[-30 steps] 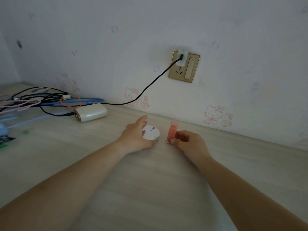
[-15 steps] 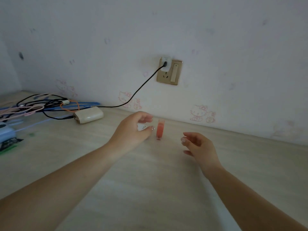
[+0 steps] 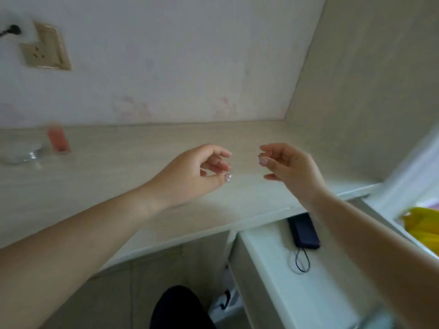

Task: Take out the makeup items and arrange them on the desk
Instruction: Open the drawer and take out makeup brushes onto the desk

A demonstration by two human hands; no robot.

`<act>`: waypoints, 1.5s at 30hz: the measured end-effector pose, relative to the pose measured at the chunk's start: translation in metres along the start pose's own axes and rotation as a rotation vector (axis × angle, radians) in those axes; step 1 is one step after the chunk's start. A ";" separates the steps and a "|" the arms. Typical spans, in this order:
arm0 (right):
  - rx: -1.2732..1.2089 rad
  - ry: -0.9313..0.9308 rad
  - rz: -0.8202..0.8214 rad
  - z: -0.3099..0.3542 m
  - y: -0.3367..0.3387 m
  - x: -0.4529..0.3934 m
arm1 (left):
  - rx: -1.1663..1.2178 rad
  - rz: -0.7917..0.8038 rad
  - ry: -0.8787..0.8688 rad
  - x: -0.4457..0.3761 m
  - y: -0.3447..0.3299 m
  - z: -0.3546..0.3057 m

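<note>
fingers [image 3: 219,161] loosely curled (empty) over woodgrain desk [image 3: 123,167]

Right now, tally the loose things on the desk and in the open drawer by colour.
Pink: 1, tube on the desk
White or clear: 1, blurred round compact beside it
Dark: 2, case and loop in the drawer
Total: 4

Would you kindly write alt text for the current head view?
Two empty hands, left hand and right hand, hover loosely curled over a pale wooden desk. A blurred pink bottle stands far left; a dark rectangular case lies in the open white drawer.
</note>
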State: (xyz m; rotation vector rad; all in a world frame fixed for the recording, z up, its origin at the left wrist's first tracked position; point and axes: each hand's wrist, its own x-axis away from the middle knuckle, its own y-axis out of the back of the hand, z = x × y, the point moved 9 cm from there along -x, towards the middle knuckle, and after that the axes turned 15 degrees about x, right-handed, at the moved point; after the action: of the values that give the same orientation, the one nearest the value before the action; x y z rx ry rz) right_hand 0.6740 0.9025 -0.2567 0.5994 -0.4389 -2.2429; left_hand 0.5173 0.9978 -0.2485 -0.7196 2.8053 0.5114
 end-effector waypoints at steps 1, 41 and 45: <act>0.035 -0.017 -0.018 -0.012 0.021 0.010 | -0.008 0.050 0.001 -0.004 -0.024 0.000; 1.610 0.068 1.365 -0.303 0.090 0.198 | -0.767 1.032 0.516 0.065 -0.394 0.184; 1.596 0.098 1.413 -0.306 0.086 0.200 | -0.742 1.027 0.526 0.061 -0.391 0.183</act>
State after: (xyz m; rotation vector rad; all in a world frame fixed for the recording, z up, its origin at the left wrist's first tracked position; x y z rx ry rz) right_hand 0.7697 0.6587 -0.5259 0.7057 -1.8471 -0.1942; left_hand 0.6785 0.7197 -0.5427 0.7413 3.2582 1.7881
